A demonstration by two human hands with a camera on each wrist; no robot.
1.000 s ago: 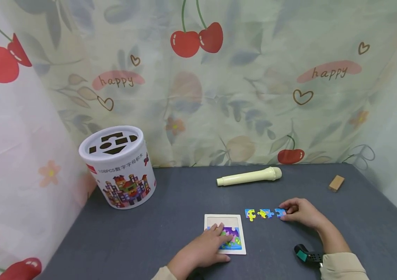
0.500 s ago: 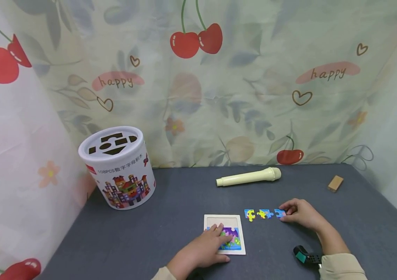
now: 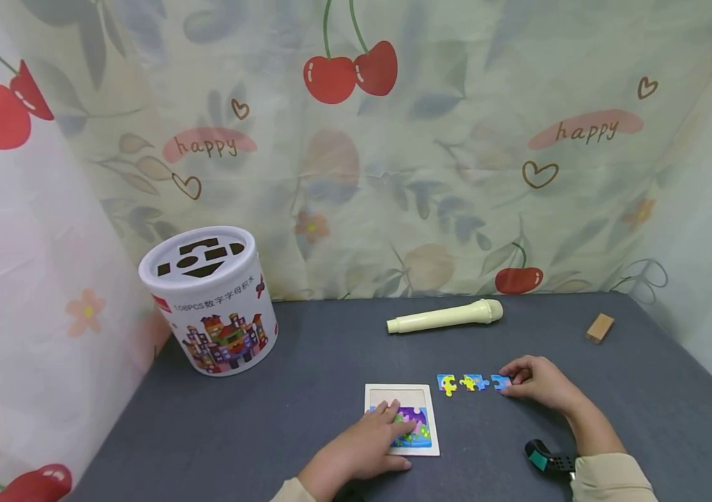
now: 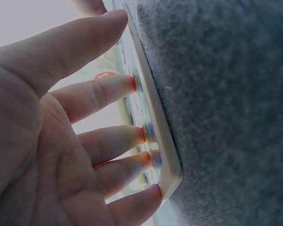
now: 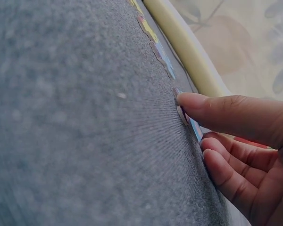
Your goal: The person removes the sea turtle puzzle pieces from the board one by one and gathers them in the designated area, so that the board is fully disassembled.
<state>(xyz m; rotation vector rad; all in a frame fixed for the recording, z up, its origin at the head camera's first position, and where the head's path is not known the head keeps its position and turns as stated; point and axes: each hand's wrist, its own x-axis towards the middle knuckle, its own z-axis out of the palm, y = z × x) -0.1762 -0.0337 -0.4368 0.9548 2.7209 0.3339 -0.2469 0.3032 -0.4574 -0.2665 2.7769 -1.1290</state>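
A square jigsaw tray (image 3: 433, 427) with a pale wooden frame lies on the dark table. Its lower part shows a purple, green and blue picture, while bare wood shows at the top. My left hand (image 3: 362, 450) rests on it, fingers spread; in the left wrist view the fingertips touch the picture beside the frame's edge (image 4: 161, 120). Right of the tray, my right hand (image 3: 545, 383) pinches a blue puzzle piece (image 3: 499, 381) at table level, thumb on one edge. Loose yellow-and-blue pieces, one (image 3: 446, 384) and another (image 3: 474, 382), lie in line with it.
Behind the pieces lies a cream toy microphone (image 3: 445, 318). A small wooden block (image 3: 600, 328) sits at the back right, and a white block bucket (image 3: 211, 300) stands at left. A black-and-teal band (image 3: 542, 458) is near the right sleeve. Patterned curtains (image 3: 356, 230) enclose the table.
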